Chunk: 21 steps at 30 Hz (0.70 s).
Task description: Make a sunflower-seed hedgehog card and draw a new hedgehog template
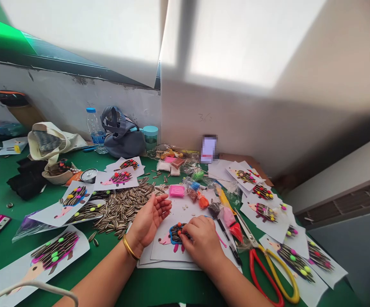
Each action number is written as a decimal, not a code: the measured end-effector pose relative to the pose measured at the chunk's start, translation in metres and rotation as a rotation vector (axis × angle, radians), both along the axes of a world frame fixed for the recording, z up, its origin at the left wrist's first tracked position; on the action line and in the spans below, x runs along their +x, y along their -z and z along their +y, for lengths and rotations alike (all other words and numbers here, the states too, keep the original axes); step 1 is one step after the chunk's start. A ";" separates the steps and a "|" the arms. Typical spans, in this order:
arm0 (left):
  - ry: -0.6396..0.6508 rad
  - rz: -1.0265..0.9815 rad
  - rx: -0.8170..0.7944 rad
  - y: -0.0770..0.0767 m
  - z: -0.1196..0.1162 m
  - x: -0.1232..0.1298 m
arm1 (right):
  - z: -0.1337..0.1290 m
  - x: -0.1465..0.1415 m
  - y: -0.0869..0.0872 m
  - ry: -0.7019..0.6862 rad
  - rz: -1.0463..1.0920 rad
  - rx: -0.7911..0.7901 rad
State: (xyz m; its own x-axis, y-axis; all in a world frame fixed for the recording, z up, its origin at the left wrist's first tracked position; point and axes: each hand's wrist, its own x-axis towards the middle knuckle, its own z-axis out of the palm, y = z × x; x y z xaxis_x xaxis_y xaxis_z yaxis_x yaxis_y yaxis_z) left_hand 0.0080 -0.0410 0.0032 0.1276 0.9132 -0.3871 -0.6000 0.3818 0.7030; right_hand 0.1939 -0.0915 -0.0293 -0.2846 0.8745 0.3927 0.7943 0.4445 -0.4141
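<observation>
My left hand (149,219), with a gold bangle at the wrist, is raised left of the paper. Its palm faces inward, with the fingers loosely bent and nothing visible in it. My right hand (203,239) reaches over a hedgehog picture (166,241) on the white paper (156,255). Its fingertips pinch a small orange clay ball (179,233) against the seed-covered body. Another orange ball sits just above. The hedgehog has a blue clay outline, a pale pink face and pink feet; my right hand hides its right part.
Striped sunflower seeds (124,202) are heaped beyond my left hand. Bagged clay, including a pink block (176,191), lies behind the paper. Scissors (261,251) and a black pen (229,241) lie to the right. Finished hedgehog cards (264,213) flank both sides; a phone (208,149) leans at the back.
</observation>
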 end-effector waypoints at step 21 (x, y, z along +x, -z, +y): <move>0.013 0.004 0.003 0.002 -0.001 0.001 | -0.001 -0.004 0.003 -0.005 -0.031 0.002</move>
State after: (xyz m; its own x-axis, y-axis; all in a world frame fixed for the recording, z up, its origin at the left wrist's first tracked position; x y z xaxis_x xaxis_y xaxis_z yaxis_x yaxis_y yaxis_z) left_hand 0.0088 -0.0416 0.0007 0.1376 0.9127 -0.3847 -0.5925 0.3871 0.7065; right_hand 0.1897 -0.0921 -0.0320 -0.3017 0.8720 0.3856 0.8044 0.4498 -0.3880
